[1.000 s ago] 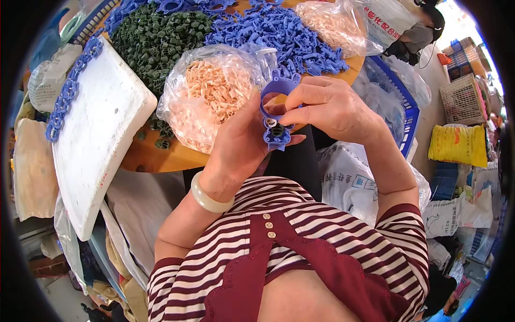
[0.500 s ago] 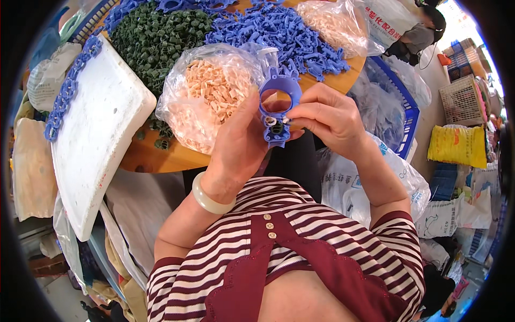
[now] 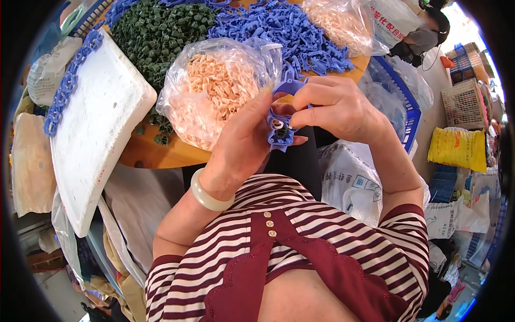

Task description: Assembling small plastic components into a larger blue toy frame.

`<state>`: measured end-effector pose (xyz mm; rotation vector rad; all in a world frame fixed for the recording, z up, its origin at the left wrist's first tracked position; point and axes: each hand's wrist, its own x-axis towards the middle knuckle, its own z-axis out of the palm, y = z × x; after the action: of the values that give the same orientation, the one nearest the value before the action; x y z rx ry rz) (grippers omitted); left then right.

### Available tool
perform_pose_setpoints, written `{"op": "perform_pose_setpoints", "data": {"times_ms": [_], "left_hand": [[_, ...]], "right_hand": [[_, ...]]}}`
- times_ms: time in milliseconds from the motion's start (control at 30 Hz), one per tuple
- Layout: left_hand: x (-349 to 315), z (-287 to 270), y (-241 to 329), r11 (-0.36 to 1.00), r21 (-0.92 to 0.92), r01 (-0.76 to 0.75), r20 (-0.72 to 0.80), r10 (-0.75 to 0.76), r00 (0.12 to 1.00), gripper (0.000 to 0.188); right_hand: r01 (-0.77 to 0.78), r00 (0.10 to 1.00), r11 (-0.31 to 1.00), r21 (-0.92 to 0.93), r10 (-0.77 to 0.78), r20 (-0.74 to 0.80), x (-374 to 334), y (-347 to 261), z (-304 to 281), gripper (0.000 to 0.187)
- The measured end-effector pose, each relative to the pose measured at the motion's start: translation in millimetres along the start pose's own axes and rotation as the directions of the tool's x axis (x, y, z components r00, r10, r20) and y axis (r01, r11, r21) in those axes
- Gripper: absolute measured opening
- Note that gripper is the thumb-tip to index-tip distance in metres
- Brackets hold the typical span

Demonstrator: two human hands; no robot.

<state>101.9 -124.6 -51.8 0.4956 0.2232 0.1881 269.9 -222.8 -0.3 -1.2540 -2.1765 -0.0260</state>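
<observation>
A blue plastic part (image 3: pixel 279 144) with a round ring opening sits in my left hand (image 3: pixel 241 134), gripped from its left side over the table's near edge. Inside its lower section show a small white piece (image 3: pixel 277 124) and a dark green piece (image 3: pixel 282 132). My right hand (image 3: pixel 340 110) is closed, thumb and fingers pinched together against the ring's right side. Its fingers cover part of the ring, and what they pinch is hidden. Just beyond my left hand stands a clear plastic bag (image 3: pixel 177 102) of small peach-coloured pieces (image 3: pixel 220 86).
Heaps of dark green pieces (image 3: pixel 155 40) and blue parts (image 3: pixel 284 35) cover the wooden table (image 3: pixel 161 155). A white foam board (image 3: pixel 99 118) carrying a row of blue parts (image 3: pixel 70 80) leans at left. A blue basket (image 3: pixel 412 115) stands at right; another person (image 3: pixel 424 37) sits beyond.
My right hand has moved up and over the ring, hiding more of it. The blue part has shifted slightly right and tilted. A white piece formerly at my right fingertips is no longer visible there.
</observation>
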Motion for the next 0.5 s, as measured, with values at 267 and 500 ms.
{"op": "perform_pose_setpoints", "data": {"times_ms": [267, 500], "left_hand": [[0, 0, 0, 0.999, -0.036, 0.019, 0.013, -0.018, 1.0, 0.041], [0, 0, -1, 0.996, -0.081, -0.024, 0.022, 0.026, 0.999, 0.045]], "right_hand": [[0.02, 0.995, 0.998, -0.068, -0.014, 0.094, 7, -3, -7, 0.017], [-0.108, 0.994, 0.99, -0.093, 0.107, -0.017, -2, -11, 7, 0.017]]}}
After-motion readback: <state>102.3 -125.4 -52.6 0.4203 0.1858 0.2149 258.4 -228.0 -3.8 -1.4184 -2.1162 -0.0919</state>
